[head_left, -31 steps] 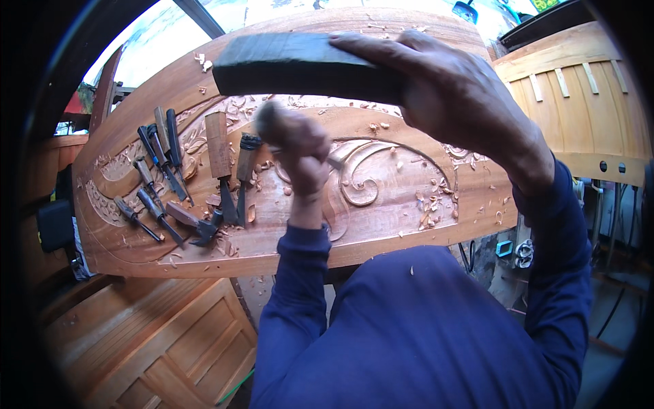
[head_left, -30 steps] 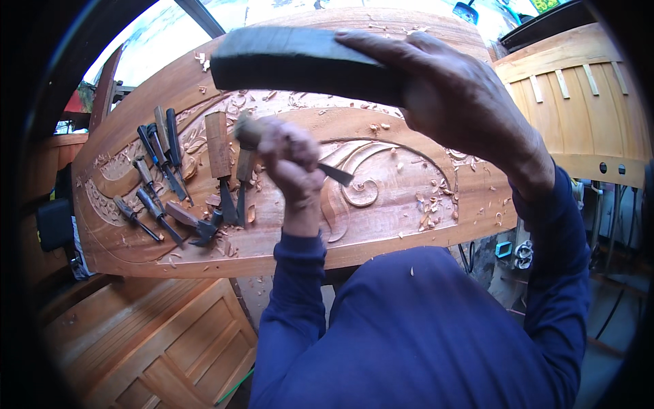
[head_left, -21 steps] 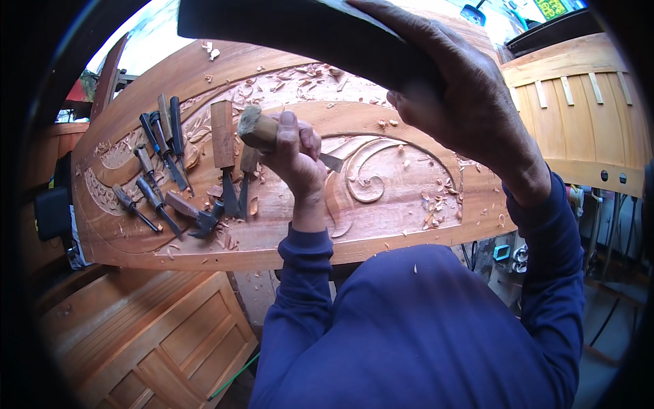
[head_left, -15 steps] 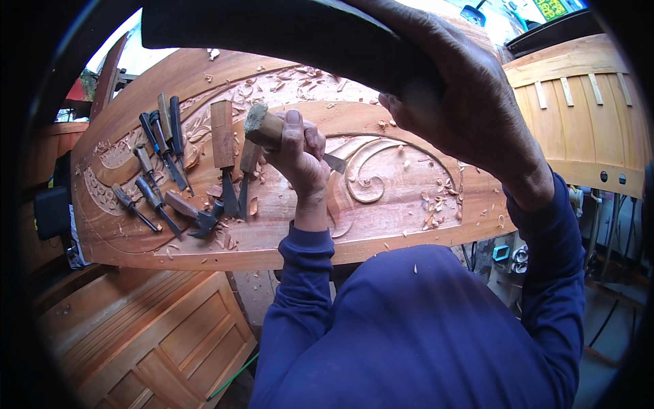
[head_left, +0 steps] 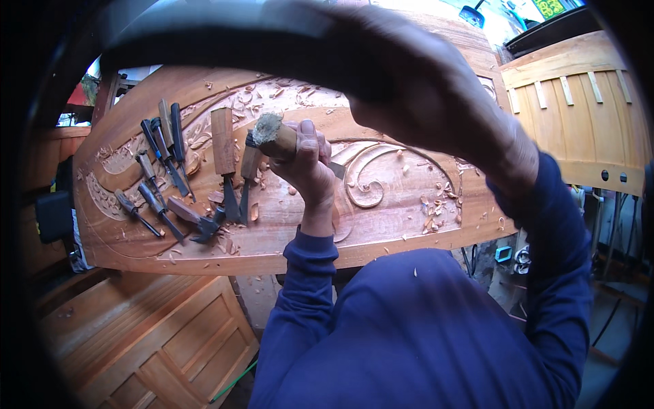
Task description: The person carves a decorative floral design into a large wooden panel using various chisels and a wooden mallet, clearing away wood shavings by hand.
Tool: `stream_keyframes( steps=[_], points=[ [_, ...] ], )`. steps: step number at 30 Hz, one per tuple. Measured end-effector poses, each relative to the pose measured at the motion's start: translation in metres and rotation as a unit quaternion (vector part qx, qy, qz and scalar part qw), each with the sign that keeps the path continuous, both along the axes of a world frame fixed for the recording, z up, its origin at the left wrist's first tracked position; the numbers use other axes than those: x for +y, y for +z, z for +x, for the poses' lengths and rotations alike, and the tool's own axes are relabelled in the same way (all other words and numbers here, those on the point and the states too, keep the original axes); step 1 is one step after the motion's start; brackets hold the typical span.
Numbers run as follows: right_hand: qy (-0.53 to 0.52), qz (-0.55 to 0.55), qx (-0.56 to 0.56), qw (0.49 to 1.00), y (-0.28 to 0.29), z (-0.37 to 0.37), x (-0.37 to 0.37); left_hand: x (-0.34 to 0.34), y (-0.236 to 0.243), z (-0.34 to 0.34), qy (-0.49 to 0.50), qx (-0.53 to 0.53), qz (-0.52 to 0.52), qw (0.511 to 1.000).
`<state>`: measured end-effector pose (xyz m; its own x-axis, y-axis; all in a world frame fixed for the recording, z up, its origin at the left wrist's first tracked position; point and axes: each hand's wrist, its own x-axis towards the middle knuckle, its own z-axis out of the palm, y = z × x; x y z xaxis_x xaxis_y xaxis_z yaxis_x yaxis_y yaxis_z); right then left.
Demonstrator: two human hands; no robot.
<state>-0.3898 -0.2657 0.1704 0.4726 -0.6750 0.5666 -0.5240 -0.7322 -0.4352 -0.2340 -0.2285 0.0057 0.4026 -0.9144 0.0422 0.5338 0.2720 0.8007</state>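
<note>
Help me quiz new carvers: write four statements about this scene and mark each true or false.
The left grip holds a chisel with a thick wooden handle. True.
The right grip is empty. False: the right grip holds a long, dark, block-shaped bar.
Curled reddish wood shavings lie on the carved brown wooden panel. True.
The dark-headed hammer lies right of the carved wooden spiral. False: the hammer lies left of the spiral.
</note>
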Motion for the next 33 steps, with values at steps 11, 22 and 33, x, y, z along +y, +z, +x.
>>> stream_keyframes(
  steps=[11,22,33],
  points=[
    [0.007,-0.024,0.228,0.973,-0.004,-0.002,-0.007,0.009,0.009,-0.001,0.034,-0.018,0.039,0.999],
    [-0.007,0.036,0.135,0.99,0.018,0.003,0.003,0.006,0.005,0.025,0.017,0.036,0.032,0.999],
    [0.043,0.033,0.127,0.99,0.018,0.007,-0.005,0.01,0.01,0.018,0.043,0.014,0.058,0.997]
  ],
)
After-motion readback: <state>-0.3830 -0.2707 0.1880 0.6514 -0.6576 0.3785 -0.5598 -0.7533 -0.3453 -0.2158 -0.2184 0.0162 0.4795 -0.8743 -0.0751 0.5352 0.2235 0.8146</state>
